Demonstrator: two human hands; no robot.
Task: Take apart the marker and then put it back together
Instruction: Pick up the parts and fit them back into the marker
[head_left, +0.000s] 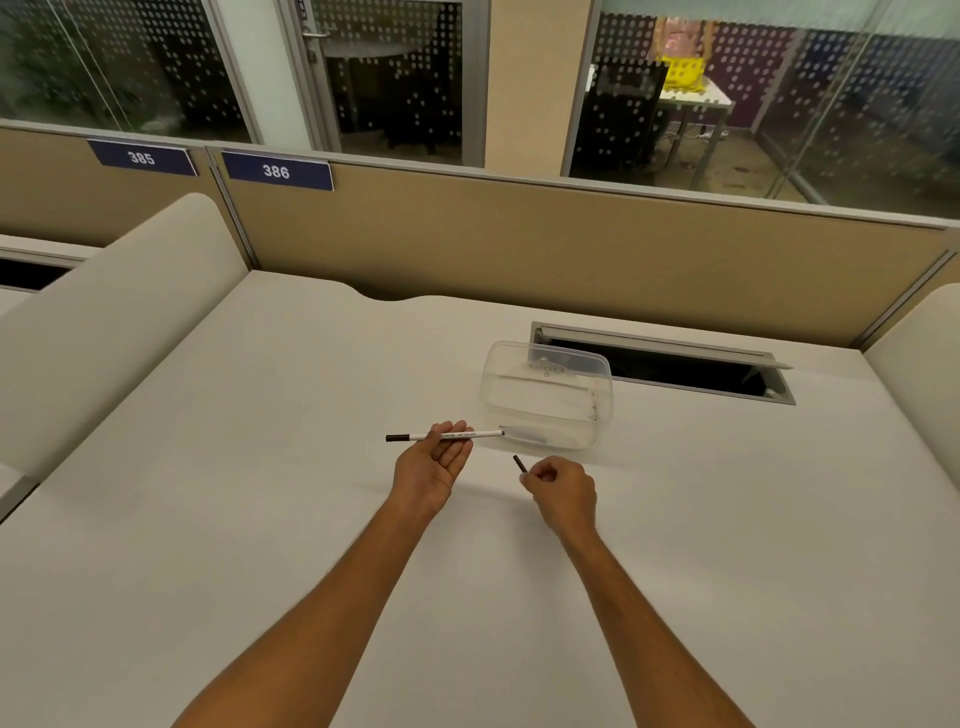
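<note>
I note the left hand (435, 465) palm up, fingers loosely curled, gripping the white marker (445, 435) level across its fingertips. My right hand (561, 486), just beside it, is closed around the dark cap (520, 463). Beyond the right hand a clear plastic container (548, 397) rests on the tabletop (260, 467).

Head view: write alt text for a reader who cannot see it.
A person's left hand holds a white marker body level above a white desk, while the right hand pinches its small dark cap, pulled off and apart from the body. A clear plastic container sits just behind the hands, before a tan partition.
</note>
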